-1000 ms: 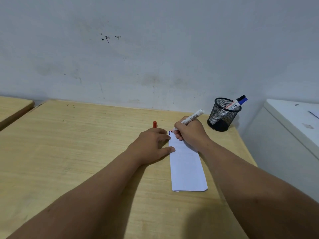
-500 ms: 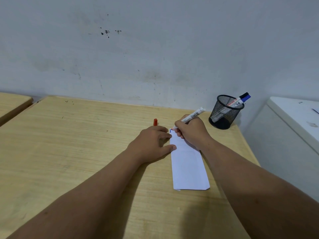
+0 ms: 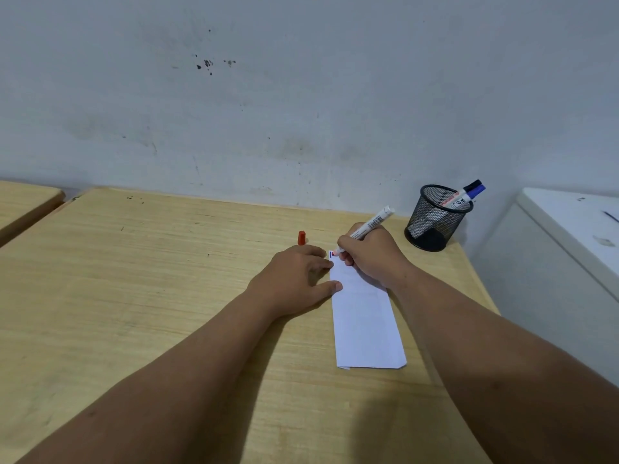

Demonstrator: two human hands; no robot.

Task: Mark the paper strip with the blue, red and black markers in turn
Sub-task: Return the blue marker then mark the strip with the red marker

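Observation:
A white paper strip [image 3: 365, 326] lies lengthwise on the wooden table [image 3: 134, 279]. My right hand [image 3: 371, 254] grips the red marker [image 3: 370, 226], whose red tip touches the strip's far left corner beside a small blue mark. My left hand [image 3: 296, 276] rests flat on the table, fingers spread, pressing the strip's left edge. The red cap [image 3: 301, 237] stands upright on the table just beyond my left hand. The blue marker [image 3: 472, 194] and the black marker [image 3: 473, 184] stick out of the mesh cup.
A black mesh pen cup [image 3: 435, 219] stands at the table's far right corner against the wall. A white cabinet [image 3: 569, 246] sits to the right of the table. A second wooden table [image 3: 23, 199] adjoins on the left.
Both hands stay on the strip. The red tip has shifted slightly at the strip's top left corner, and the view has tilted a little.

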